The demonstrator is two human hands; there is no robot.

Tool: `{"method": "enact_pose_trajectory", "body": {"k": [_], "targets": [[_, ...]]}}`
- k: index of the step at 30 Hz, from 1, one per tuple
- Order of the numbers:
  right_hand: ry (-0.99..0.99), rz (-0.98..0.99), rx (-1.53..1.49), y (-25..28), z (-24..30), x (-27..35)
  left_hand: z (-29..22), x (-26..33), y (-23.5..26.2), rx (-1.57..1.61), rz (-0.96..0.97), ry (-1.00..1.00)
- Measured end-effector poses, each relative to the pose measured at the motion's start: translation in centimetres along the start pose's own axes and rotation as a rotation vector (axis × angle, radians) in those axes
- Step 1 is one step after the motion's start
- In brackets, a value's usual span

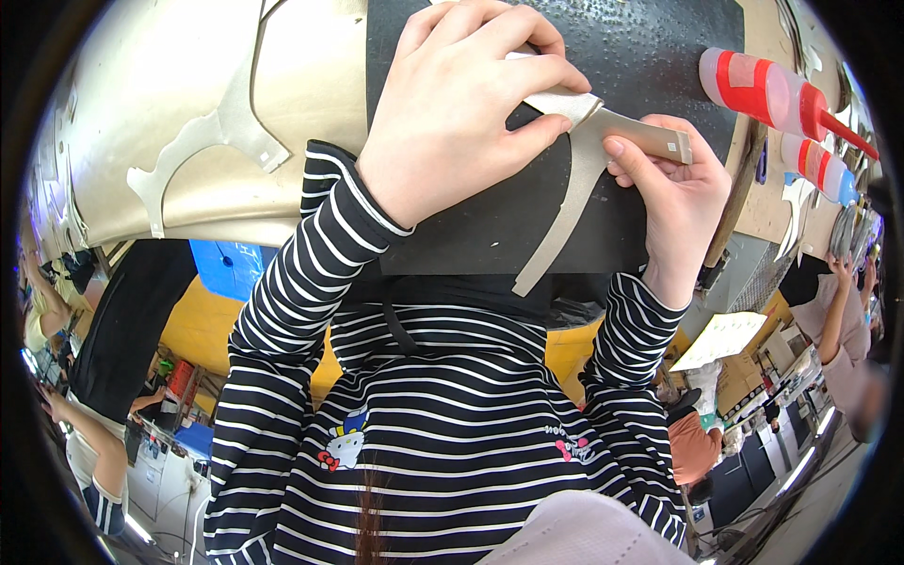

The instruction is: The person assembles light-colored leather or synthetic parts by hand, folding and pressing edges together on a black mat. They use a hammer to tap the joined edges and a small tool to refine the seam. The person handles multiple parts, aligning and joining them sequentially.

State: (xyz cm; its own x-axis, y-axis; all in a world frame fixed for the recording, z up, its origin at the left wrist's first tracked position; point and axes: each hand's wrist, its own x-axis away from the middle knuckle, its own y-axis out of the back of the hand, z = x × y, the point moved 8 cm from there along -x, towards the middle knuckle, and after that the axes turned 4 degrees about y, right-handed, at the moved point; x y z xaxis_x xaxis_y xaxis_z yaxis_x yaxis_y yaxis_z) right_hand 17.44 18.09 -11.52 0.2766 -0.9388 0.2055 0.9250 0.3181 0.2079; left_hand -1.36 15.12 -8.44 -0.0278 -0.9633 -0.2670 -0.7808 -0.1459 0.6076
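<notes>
Both my hands are on a curved, strap-like cut piece of beige leather-like material (568,212) above a black mat (452,231). My left hand (471,99) pinches it at a fold or overlap, thumb and forefinger closed on its edge. My right hand (670,184) grips the arm that points right, with the thumb on top near a small pale mark at its end. Another narrow arm of the piece hangs toward me, over the mat's near part. Part of the piece is hidden behind my left hand.
At the right lie a red-and-white squeeze bottle (765,89) with a red nozzle and a smaller bottle (817,168) with a blue cap. More beige cut pieces (231,122) rest on the pale table cover at left. A blue stool (226,266) stands below; other people are at both sides.
</notes>
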Motion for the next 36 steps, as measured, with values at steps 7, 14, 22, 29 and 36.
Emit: {"method": "enact_pose_trajectory", "body": {"k": [7,14,22,29,36], "targets": [[0.006,0.001,0.014,-0.1,0.0,0.0,0.1,-0.1,-0.3,0.011,0.038,0.030],[0.005,-0.007,0.032,-0.1,-0.2,0.2,-0.1,0.3,0.1,-0.081,-0.015,0.003],[-0.006,-0.021,0.076,0.0,-0.2,0.4,0.0,0.7,-0.6,-0.157,0.037,0.069],[0.046,-0.039,0.028,-0.2,0.3,0.6,-0.3,0.7,-0.7,-0.141,-0.001,0.136],[0.384,0.008,0.416,-0.3,3.6,0.0,-0.3,0.7,-0.8,-0.145,0.014,0.180]]}}
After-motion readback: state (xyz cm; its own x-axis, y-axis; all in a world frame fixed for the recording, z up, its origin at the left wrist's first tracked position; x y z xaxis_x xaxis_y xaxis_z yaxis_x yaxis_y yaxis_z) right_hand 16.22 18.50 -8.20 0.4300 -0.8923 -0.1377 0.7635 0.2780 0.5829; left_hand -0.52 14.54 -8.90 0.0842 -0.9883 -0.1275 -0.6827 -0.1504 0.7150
